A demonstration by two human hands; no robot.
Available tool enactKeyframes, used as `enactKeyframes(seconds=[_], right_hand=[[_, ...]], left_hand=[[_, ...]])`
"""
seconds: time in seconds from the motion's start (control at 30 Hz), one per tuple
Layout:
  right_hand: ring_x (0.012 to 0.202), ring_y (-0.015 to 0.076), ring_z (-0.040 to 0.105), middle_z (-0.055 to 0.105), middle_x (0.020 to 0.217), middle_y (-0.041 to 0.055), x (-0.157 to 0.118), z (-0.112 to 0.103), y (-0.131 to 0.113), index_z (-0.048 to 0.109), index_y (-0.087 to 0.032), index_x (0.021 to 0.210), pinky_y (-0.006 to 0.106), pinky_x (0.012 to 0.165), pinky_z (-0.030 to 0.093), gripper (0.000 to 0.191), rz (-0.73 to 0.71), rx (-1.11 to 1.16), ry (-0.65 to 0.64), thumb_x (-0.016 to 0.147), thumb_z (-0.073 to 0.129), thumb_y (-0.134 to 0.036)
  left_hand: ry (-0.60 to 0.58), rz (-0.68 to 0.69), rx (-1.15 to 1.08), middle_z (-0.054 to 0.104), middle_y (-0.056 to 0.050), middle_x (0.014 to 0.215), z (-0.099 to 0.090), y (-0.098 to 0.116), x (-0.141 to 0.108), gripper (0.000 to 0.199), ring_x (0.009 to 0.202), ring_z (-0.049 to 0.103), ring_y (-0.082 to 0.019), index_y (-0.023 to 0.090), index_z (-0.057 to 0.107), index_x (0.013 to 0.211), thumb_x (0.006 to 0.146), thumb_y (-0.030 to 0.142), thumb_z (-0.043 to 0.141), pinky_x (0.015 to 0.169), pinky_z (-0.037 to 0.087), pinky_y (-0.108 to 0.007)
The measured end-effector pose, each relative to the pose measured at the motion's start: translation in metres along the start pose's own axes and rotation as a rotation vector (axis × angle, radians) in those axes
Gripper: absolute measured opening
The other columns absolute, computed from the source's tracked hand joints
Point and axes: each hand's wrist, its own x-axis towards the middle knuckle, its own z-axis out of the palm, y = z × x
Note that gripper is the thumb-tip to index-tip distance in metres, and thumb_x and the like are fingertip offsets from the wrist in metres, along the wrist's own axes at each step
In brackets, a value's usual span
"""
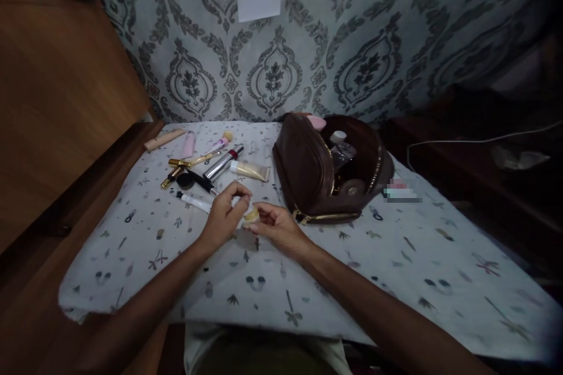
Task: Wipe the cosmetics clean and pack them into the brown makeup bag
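Observation:
Above the patterned cloth, both hands meet at a small white-and-yellow jar (251, 215). My right hand (280, 227) grips it from the right with thumb and fingers. My left hand (226, 214) is closed at its upper left side, the fingertips pinched on its white top; whether that top is a loose lid I cannot tell. Just beyond the left hand lie a white tube pen (193, 203), a black brush (203, 182) and a round black pot (185, 181). A cream tube (250, 170) with a white cap lies behind the hands.
An unzipped brown cosmetic bag (303, 158) stands right of the hands, holding a white-capped bottle (338, 136) and a pink item (316, 123). Farther left lie a silver tube (223, 163), gold lipstick parts (173, 176), a pink tube (189, 144) and a beige tube (163, 139). A wooden panel (65, 99) borders the left.

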Motion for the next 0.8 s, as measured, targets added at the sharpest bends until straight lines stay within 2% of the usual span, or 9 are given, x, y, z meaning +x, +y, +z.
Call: enactKeyframes(seconds=[0.1,0.17,0.27,0.4,0.53,0.63,0.7,0.8], right_hand=[[0.081,0.0118,0.069,0.074,0.090,-0.0011,0.003,-0.003,0.000,0.071,-0.020,0.099,0.026,0.082,0.054,0.044,-0.097,-0.145,0.012,0.060,0.091,-0.022],[0.084,0.0130,0.069,0.074,0.091,-0.0011,0.004,-0.006,0.000,0.069,-0.020,0.098,0.028,0.085,0.054,0.047,-0.123,-0.190,0.036,0.058,0.092,-0.022],[0.080,0.0121,0.067,0.071,0.087,-0.0028,0.003,-0.007,0.002,0.066,-0.021,0.095,0.026,0.081,0.054,0.048,-0.165,-0.248,0.075,0.055,0.092,-0.021],[0.076,0.0116,0.066,0.067,0.085,-0.0037,-0.002,-0.005,0.004,0.063,-0.022,0.097,0.024,0.073,0.054,0.047,-0.160,-0.289,0.077,0.058,0.090,-0.022],[0.077,0.0118,0.067,0.070,0.091,-0.0021,-0.003,-0.002,0.001,0.064,-0.022,0.099,0.024,0.072,0.054,0.049,-0.056,-0.166,0.045,0.058,0.091,-0.025],[0.085,0.0115,0.068,0.071,0.103,-0.0009,-0.003,0.000,-0.003,0.068,-0.025,0.109,0.022,0.075,0.053,0.052,-0.026,0.002,0.047,0.062,0.091,-0.030],[0.088,0.0110,0.068,0.072,0.104,-0.0010,-0.004,0.000,-0.005,0.069,-0.026,0.114,0.021,0.075,0.052,0.053,0.016,0.110,0.040,0.065,0.090,-0.033],[0.087,0.0101,0.068,0.073,0.099,-0.0021,-0.004,-0.002,-0.005,0.070,-0.025,0.108,0.021,0.075,0.052,0.047,0.073,0.242,0.042,0.066,0.090,-0.032]], left_hand=[[0.002,-0.080,-0.085,0.063,-0.002,0.087,0.000,-0.007,-0.002,0.014,0.086,0.060,-0.018,0.019,0.058,0.091,0.092,0.029,0.049,0.079,0.047,-0.028],[-0.030,-0.100,-0.119,0.063,-0.003,0.090,0.000,-0.009,-0.005,0.017,0.088,0.061,-0.018,0.019,0.061,0.093,0.093,0.032,0.052,0.081,0.047,-0.029],[-0.079,-0.101,-0.148,0.063,-0.003,0.096,0.001,-0.006,-0.010,0.018,0.095,0.060,-0.019,0.019,0.064,0.098,0.090,0.034,0.057,0.088,0.045,-0.030],[-0.063,-0.138,-0.174,0.063,-0.002,0.092,0.003,-0.005,-0.011,0.018,0.092,0.060,-0.019,0.020,0.061,0.095,0.091,0.036,0.054,0.084,0.046,-0.029],[-0.004,-0.200,-0.190,0.060,0.000,0.083,0.003,-0.011,-0.008,0.023,0.082,0.056,-0.017,0.020,0.060,0.087,0.093,0.039,0.050,0.077,0.045,-0.027],[0.002,-0.221,-0.202,0.061,0.000,0.083,0.003,-0.013,-0.009,0.026,0.077,0.055,-0.017,0.020,0.061,0.091,0.095,0.042,0.048,0.072,0.045,-0.026],[-0.007,-0.212,-0.200,0.063,-0.001,0.086,0.004,-0.013,-0.011,0.028,0.080,0.057,-0.017,0.020,0.062,0.094,0.095,0.043,0.047,0.075,0.046,-0.027],[-0.021,-0.183,-0.176,0.065,-0.002,0.092,0.006,-0.012,-0.014,0.031,0.088,0.060,-0.019,0.019,0.062,0.098,0.096,0.045,0.046,0.082,0.047,-0.028]])
